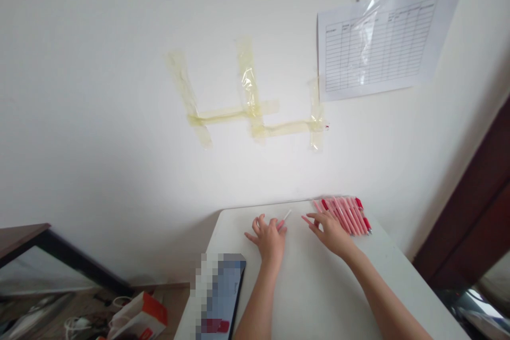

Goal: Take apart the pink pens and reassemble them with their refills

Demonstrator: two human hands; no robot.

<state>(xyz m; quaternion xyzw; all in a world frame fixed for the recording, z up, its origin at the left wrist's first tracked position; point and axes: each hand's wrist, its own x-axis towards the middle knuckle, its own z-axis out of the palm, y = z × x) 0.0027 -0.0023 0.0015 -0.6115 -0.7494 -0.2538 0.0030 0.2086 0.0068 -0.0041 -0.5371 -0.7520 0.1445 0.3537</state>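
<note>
My left hand (pixel 270 239) rests low over the white table, its outer fingers spread. Between its thumb and index finger is a slim pink pen piece (pixel 282 222) with a white, thin end pointing up and to the right. To the right, my right hand (pixel 329 229) pinches a short pink pen part (pixel 306 220) by its fingertips; its far end points left toward the other piece, with a gap between them. Just behind my right hand lies a row of pink pens (pixel 347 216), several side by side, some with red ends. My right hand partly hides the row.
The white table (pixel 319 297) meets the wall at its back edge. A phone or tablet (pixel 227 297), partly pixelated, lies at the front left. Tape strips (pixel 249 85) and a printed sheet (pixel 378 48) hang on the wall. An orange and white box (pixel 141 319) is below left.
</note>
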